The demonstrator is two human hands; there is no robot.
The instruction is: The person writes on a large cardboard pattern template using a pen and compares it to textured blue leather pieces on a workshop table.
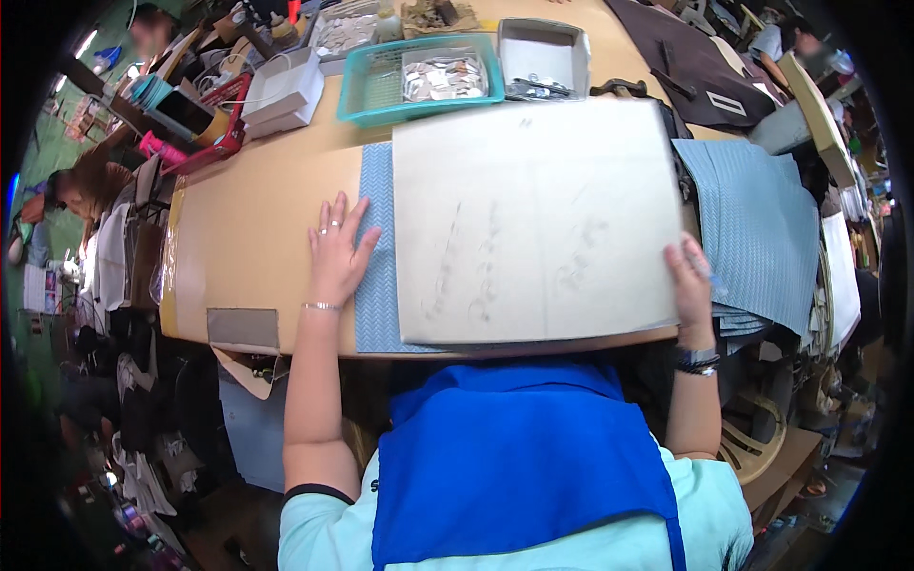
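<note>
A large pale grey board [538, 224] lies flat on the tan worktable [257, 209], covering most of a blue patterned fabric sheet [376, 276]. My left hand [338, 252] rests flat with fingers spread, partly on the table and partly on the fabric's left strip. My right hand [690, 281] grips the board's right edge near its lower corner. Both wrists wear bracelets.
A teal tray [367, 90] of small pieces, a grey box [543, 48] and a white box [281, 90] stand at the table's far side. More blue fabric [757, 228] is stacked at the right. Dark brown material [695, 57] lies far right. Other people sit at the left.
</note>
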